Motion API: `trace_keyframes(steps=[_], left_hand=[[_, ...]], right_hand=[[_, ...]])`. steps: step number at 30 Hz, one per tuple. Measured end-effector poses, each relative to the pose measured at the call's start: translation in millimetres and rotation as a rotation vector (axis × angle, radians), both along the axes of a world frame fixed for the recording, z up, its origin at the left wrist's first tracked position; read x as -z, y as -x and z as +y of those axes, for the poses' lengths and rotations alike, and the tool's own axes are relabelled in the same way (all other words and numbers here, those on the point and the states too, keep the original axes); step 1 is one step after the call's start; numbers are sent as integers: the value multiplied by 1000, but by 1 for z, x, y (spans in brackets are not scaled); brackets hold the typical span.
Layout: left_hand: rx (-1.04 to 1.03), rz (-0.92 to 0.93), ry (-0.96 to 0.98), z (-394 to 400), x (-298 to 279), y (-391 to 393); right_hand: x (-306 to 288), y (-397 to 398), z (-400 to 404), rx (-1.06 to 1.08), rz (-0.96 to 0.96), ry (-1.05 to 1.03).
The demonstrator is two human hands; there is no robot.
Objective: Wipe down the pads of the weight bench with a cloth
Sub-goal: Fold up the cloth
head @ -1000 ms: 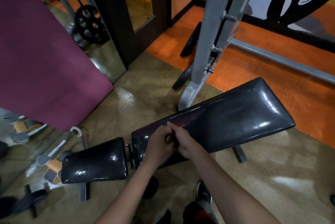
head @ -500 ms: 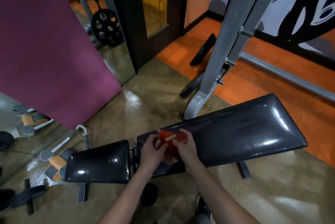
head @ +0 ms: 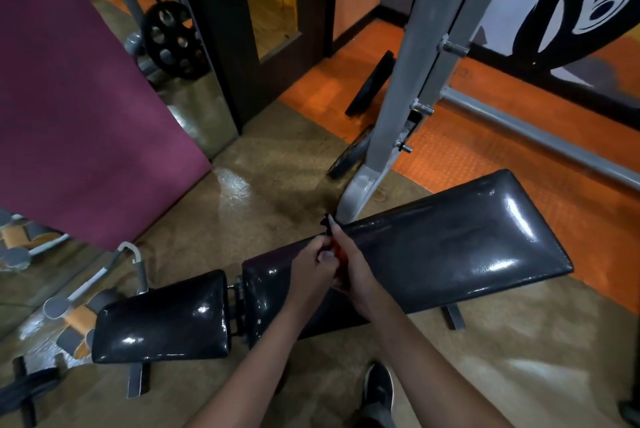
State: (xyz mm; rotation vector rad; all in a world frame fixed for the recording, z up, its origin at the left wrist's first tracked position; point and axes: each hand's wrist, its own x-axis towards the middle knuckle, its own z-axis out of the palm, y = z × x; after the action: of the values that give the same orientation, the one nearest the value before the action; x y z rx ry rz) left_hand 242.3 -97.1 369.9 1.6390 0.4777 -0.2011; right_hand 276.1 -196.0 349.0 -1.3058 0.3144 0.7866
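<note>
1. the left hand (head: 313, 266) and right hand (head: 353, 270) meet above the near end of the long glossy black vinyl back pad (head: 450, 254) of the weight bench.
2. a small red cloth (head: 336, 249) sits between the two hands, mostly hidden; only a thin red strip shows, with a dark bit sticking up past the right fingertips.
3. left grip: fingers curled in, pinching the red cloth.
4. right grip: fingers fairly straight along the cloth, thumb side hidden, so i cannot tell how firmly it clamps; it does hold the cloth against the left hand.
5. the short glossy black seat pad (head: 162, 320) lies to the left, apart from the back pad by a narrow hinge gap.
6. a grey steel rack upright (head: 401, 81) stands on the floor behind the bench, with dark weight plates (head: 349, 152) leaning at its foot.
7. a maroon mat (head: 76, 98) hangs at left.
8. a dark shoe (head: 379, 386) stands on the tan floor below the bench.
</note>
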Motion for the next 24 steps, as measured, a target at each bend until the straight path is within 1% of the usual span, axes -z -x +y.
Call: trace_keyframes(steps=[2,5,7,8,10,11,13,14,15,16,18,19,21,23,24], left_hand=[[42,19,80,1,-6,-7],[62,28,147,6,-8,-13],[-6,47,171,12,0,-10],[-61,49,125,16,11,-8],[-133,74,-35,28,31,2],[-154,114,-53,33,40,8],[-216,263,110,43,54,20],[-246,332,191,48,59,26],[-276,389,232,54,66,33],[-272,434,243,60,71,40],[-207,507,180,74,84,55],[-179,556,171,80,93,64],[-178,617,238,91,116,83],[-231,616,271,104,145,101],[-240,618,254,111,161,108]], right_hand=[[1,-5,2,26,6,-37],[8,-8,2,85,45,-65],[18,-8,0,114,85,-71],[23,-8,1,92,91,-30],[36,-2,4,21,100,55],[45,2,7,-28,120,91],[61,15,15,-141,96,147],[65,21,18,-199,61,171],[73,30,23,-275,-1,206],[81,41,31,-345,-75,213],[115,68,46,-479,-182,303],[133,82,52,-551,-194,324],[157,105,60,-655,-193,373],[174,124,67,-680,-209,420],[183,130,70,-682,-228,413]])
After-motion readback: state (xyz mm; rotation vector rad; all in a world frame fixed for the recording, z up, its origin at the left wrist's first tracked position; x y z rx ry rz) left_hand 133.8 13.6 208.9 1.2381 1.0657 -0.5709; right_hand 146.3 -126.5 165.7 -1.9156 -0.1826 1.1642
